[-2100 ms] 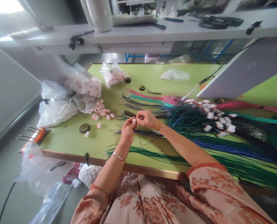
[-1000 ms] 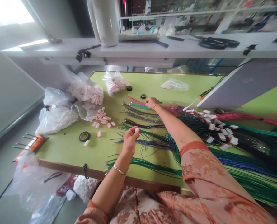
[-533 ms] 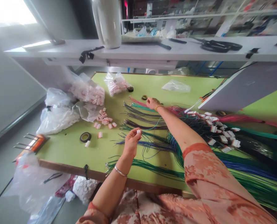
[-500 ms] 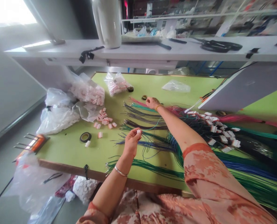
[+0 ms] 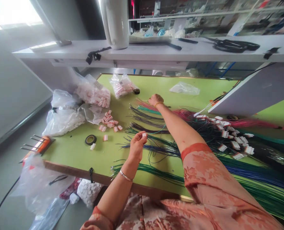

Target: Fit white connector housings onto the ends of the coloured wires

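My left hand (image 5: 137,145) pinches a small white connector housing (image 5: 144,135) between thumb and fingertips, above the wire bundles. A thin teal wire (image 5: 164,128) curves near that housing; whether it is seated in it I cannot tell. Farther out, my right hand (image 5: 156,100) is closed by the tips of the pink wires (image 5: 143,103), and its fingers hide whatever they pinch. Beneath it lie the teal wires (image 5: 148,110), then grey wires (image 5: 144,114). Blue wires (image 5: 130,146) and green wires (image 5: 142,168) spread closer to me.
Loose connectors (image 5: 109,120) lie left, beside plastic bags of connectors (image 5: 94,94). A black tape roll (image 5: 90,140) lies closer to me. Wired connectors (image 5: 235,140) pile up at right. A shelf (image 5: 151,56) spans the back; an orange pronged holder (image 5: 40,145) sits at the left edge.
My right hand has shifted slightly and now covers the tape roll that showed beside its fingers. My left hand keeps its hold on the connector housing. The whole view has shifted a little.
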### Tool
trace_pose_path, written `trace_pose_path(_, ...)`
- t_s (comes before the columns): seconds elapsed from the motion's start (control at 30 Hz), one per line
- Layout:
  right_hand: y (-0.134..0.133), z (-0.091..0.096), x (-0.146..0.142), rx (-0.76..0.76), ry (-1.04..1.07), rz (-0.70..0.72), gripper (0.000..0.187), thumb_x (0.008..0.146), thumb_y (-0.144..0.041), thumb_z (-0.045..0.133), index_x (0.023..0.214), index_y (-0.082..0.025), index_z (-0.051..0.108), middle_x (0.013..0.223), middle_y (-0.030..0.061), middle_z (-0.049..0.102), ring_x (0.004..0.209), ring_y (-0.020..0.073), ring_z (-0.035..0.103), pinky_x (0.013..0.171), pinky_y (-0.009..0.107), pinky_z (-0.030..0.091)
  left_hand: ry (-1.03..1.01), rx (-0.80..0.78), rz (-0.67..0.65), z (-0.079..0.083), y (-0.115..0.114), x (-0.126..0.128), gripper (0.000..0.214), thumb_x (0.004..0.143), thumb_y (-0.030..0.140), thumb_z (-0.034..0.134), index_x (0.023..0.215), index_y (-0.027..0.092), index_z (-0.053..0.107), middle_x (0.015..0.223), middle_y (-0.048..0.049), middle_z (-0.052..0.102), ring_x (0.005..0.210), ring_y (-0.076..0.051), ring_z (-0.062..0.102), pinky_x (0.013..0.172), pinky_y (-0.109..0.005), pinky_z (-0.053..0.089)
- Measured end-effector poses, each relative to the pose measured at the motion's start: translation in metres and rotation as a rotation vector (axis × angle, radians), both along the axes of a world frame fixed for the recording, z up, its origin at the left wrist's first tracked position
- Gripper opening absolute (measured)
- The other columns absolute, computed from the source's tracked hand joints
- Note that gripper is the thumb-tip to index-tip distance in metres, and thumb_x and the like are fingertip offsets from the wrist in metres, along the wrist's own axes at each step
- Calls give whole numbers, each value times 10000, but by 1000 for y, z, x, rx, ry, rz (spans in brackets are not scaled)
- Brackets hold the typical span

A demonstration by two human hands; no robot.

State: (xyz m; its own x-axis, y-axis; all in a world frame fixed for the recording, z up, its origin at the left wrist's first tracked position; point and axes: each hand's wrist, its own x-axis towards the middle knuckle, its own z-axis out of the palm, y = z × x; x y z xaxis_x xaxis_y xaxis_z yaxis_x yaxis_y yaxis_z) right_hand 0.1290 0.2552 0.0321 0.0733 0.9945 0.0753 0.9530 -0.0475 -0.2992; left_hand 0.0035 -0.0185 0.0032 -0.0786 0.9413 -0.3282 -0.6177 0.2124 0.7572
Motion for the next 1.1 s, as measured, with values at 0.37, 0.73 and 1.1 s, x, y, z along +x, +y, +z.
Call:
trace_pose_path(0.37, 0, 21, -10, 73, 52, 78, 192, 807, -202, 590, 926, -136, 725, 964, 130, 733, 897, 219, 661, 811, 296, 503, 6, 10, -12, 1, -1, 1, 358, 583, 278, 869, 885, 154, 720, 842, -30, 678, 686, -75, 529, 678, -247, 391)
trace_pose_path(0.73, -73, 46, -42, 205, 548, 600, 145, 783, -236, 559, 777, -135, 662, 749, 31, 692, 679, 122, 577, 670, 220, 452, -15, 22, -18, -1, -1, 2, 335, 596, 229, 846, 894, 148, 717, 834, -30, 673, 679, -76, 534, 676, -245, 399)
trace_pose_path(1.1, -191, 24, 11, 69, 715, 739, 89, 736, -244, 598, 740, -157, 614, 689, 3, 624, 594, 100, 518, 564, 216, 408, -154, 72, 2, -7, 6, -1, 324, 611, 186, 837, 903, 177, 698, 848, -8, 656, 700, -65, 549, 662, -210, 427)
